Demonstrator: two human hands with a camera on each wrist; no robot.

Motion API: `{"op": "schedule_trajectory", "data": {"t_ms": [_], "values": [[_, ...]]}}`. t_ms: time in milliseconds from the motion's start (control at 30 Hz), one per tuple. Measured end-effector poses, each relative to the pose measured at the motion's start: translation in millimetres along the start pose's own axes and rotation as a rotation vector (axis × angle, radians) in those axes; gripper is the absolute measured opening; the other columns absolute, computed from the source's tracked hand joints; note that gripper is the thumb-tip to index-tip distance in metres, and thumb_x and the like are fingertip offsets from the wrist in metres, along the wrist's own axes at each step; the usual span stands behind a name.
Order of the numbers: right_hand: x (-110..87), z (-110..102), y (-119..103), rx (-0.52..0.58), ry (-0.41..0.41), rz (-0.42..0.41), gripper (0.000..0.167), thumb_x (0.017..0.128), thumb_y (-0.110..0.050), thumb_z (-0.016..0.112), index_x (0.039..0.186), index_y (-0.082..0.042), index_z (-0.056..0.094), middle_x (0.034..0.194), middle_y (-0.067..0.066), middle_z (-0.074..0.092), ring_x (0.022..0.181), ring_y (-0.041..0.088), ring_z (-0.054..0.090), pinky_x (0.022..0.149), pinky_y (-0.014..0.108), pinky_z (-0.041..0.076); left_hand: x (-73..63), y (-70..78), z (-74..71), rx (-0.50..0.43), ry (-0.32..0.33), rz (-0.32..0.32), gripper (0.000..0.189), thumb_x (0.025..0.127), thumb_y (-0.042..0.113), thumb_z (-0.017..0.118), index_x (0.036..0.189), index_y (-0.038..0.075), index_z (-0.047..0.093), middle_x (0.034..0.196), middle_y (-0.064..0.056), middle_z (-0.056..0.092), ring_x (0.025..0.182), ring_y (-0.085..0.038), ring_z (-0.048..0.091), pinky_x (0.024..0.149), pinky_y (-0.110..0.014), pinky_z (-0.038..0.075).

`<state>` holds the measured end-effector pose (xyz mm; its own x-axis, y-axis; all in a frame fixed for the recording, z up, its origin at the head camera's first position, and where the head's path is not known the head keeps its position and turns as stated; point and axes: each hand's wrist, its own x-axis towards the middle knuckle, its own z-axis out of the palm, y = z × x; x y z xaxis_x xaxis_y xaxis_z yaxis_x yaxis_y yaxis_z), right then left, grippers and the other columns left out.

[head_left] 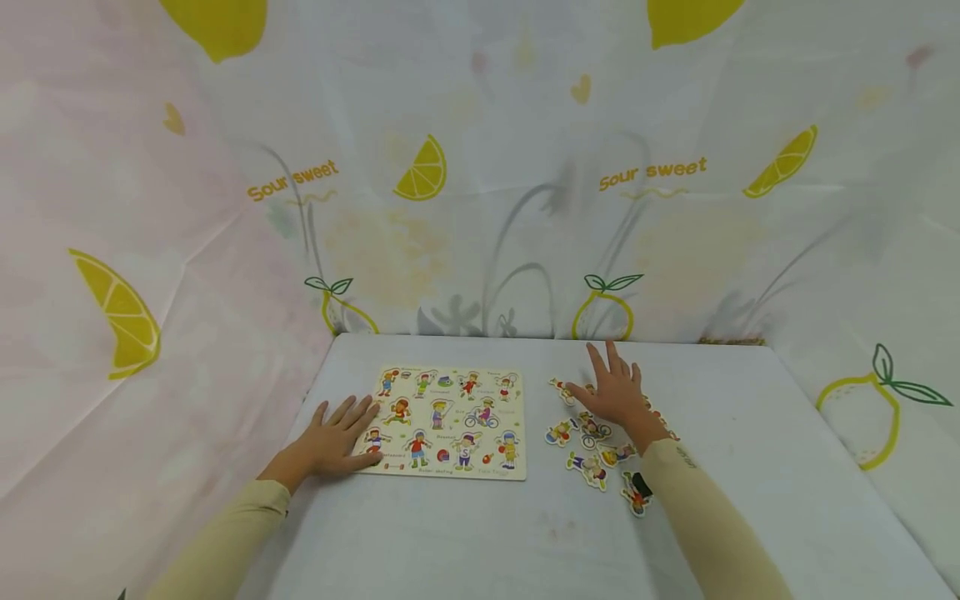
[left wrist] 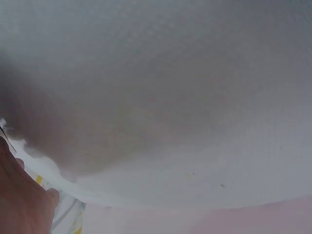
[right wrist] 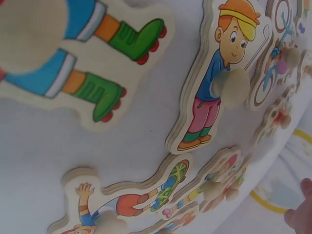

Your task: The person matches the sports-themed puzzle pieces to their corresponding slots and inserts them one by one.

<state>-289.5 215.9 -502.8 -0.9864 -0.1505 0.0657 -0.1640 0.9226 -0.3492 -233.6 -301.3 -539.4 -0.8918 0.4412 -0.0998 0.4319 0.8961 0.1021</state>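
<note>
On the left, a cream wooden puzzle board (head_left: 517, 417) printed with sports figures lies flat. My left hand (head_left: 330, 442) rests at its left edge, fingers spread, fingertips and thumb overlapping the border. In the left wrist view only part of that hand (left wrist: 24, 200) shows at the lower left. My right hand (head_left: 617, 398), fingers spread, is over a loose group of puzzle pieces (head_left: 588, 469) and partly hides some. The right wrist view shows these pieces have round wooden knobs; one is a golfer piece (right wrist: 207, 114), another a piece with green roller skates (right wrist: 105, 100).
A white cloth covers the table (head_left: 480, 533). Behind and beside it hangs a curtain (head_left: 510, 208) printed with lemons and "Sour sweet". A piece with a black part (head_left: 639, 492) lies closest to the front, near the right sleeve (head_left: 705, 517).
</note>
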Motion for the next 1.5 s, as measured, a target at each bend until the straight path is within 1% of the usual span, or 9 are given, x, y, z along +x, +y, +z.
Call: {"op": "schedule_trajectory", "data": {"t_ms": [233,433,600,700,833,967,1200,1300,1500], "values": [[6.6,6,-3,0.0,-0.039,-0.004,0.089,0.093,-0.059,0.055,0.159,-0.012,0.018,0.165,0.023,0.002,0.143,0.053,0.024,0.115,0.071,0.007,-0.8,-4.4,1.4,-0.01,-0.024,0.016,0.106,0.083,0.081,0.047,0.158,0.011,0.02,0.165,-0.013,0.018,0.151,-0.042,0.015,0.114,-0.072,0.004],[10.8,13,-4,0.015,-0.067,-0.037,0.086,0.091,-0.057,0.059,0.156,-0.011,0.026,0.162,0.025,0.014,0.142,0.053,0.026,0.114,0.071,0.013,-2.7,-0.1,-3.1,-0.06,-0.035,0.025,0.11,0.081,0.078,0.054,0.158,0.007,0.02,0.165,-0.016,0.016,0.151,-0.044,0.012,0.114,-0.072,0.004],[12.7,18,-5,0.058,-0.05,-0.048,0.08,0.09,-0.053,0.063,0.151,-0.008,0.037,0.156,0.025,0.032,0.138,0.052,0.035,0.111,0.071,0.022,-2.4,6.9,-8.6,-0.047,-0.07,0.012,0.109,0.082,0.076,0.055,0.158,0.006,0.02,0.165,-0.016,0.016,0.15,-0.044,0.015,0.114,-0.072,0.007],[14.4,20,-8,0.141,-0.043,-0.026,0.073,0.09,-0.05,0.066,0.145,-0.007,0.046,0.15,0.022,0.044,0.134,0.049,0.04,0.107,0.069,0.029,-2.8,9.3,-11.1,-0.037,-0.101,-0.004,0.109,0.083,0.077,0.053,0.158,0.007,0.017,0.166,-0.015,0.013,0.151,-0.043,0.015,0.114,-0.072,0.007],[17.5,24,-11,0.323,-0.06,0.021,0.066,0.09,-0.041,0.071,0.141,-0.003,0.052,0.142,0.022,0.052,0.126,0.044,0.05,0.103,0.059,0.042,-3.8,10.7,-13.3,-0.055,-0.111,-0.009,0.108,0.083,0.075,0.055,0.158,0.007,0.018,0.166,-0.015,0.013,0.151,-0.044,0.014,0.114,-0.073,0.009],[18.9,28,-14,0.443,-0.07,0.062,0.064,0.089,-0.033,0.074,0.138,0.001,0.052,0.127,0.024,0.059,0.11,0.039,0.06,0.089,0.049,0.053,-3.7,9.7,-11.9,-0.058,-0.12,-0.011,0.108,0.084,0.075,0.055,0.158,0.007,0.017,0.166,-0.015,0.013,0.151,-0.044,0.013,0.114,-0.073,0.008],[24.5,31,-19,0.486,-0.037,0.119,0.05,0.09,-0.03,0.073,0.127,0.001,0.059,0.111,0.023,0.063,0.093,0.032,0.061,0.074,0.041,0.053,-3.5,6.3,-7.1,-0.056,-0.107,-0.019,0.109,0.083,0.076,0.054,0.159,0.01,0.014,0.167,-0.014,0.01,0.152,-0.043,0.01,0.114,-0.071,0.006],[26.1,30,-24,0.501,-0.038,0.155,0.047,0.091,-0.027,0.072,0.124,0.004,0.06,0.104,0.021,0.064,0.083,0.028,0.061,0.068,0.036,0.051,-3.4,5.1,-5.5,-0.095,-0.089,-0.012,0.108,0.083,0.074,0.057,0.159,0.009,0.016,0.166,-0.016,0.012,0.151,-0.045,0.011,0.113,-0.073,0.005],[23.2,34,-30,0.499,-0.023,0.207,0.038,0.09,-0.018,0.072,0.116,0.008,0.064,0.102,0.022,0.065,0.084,0.029,0.062,0.07,0.038,0.053,-4.2,4.2,0.7,-0.125,-0.105,-0.01,0.11,0.083,0.076,0.054,0.159,0.011,0.011,0.167,-0.014,0.007,0.151,-0.044,0.007,0.113,-0.073,0.0]]}}
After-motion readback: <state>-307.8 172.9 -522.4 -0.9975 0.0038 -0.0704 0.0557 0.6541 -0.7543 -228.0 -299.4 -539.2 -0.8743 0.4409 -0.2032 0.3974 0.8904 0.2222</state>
